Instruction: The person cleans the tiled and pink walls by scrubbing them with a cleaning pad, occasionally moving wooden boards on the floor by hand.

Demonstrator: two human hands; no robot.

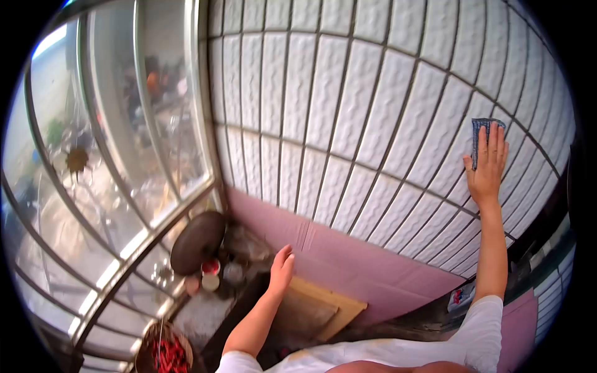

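My right hand [488, 171] lies flat on a dark blue cloth [477, 130], holding it against the white tiled wall [336, 93]. The cloth looks like denim and shows above and to the left of the fingers; the palm hides the rest. Lower down, my left hand [283, 270] hangs in front of the pink panel [360, 258] below the tiles. It is seen edge-on, holds nothing that I can see, and its fingers look loosely apart.
A barred window [130, 124] fills the left side. Below it, a ledge [199, 314] bears a dark round lid [198, 242] and several small containers [210, 283]. A basket of red peppers [166, 355] sits at bottom left. A wooden board [323, 308] leans under the panel.
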